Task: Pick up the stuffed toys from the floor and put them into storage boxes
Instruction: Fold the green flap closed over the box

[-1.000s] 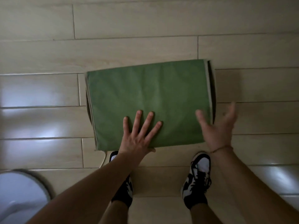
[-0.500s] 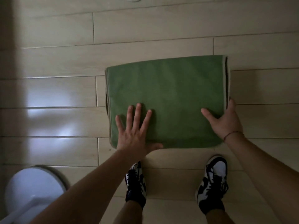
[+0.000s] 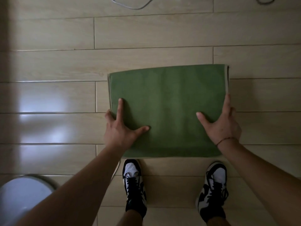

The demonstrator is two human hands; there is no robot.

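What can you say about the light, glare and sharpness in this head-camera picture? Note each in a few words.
Head view: dim overall, the box a muted green; pale glare patches on the floor at the left; the white round thing at the bottom left is blurred; floor lines bow slightly from the wide lens; both hands, left hand and right hand, are fairly sharp.

Storage box [image 3: 169,101] at frame centre on floor [image 3: 146,33], hands [image 3: 120,128] at its left and right [image 3: 223,126] edges, shoes [image 3: 134,185] below.
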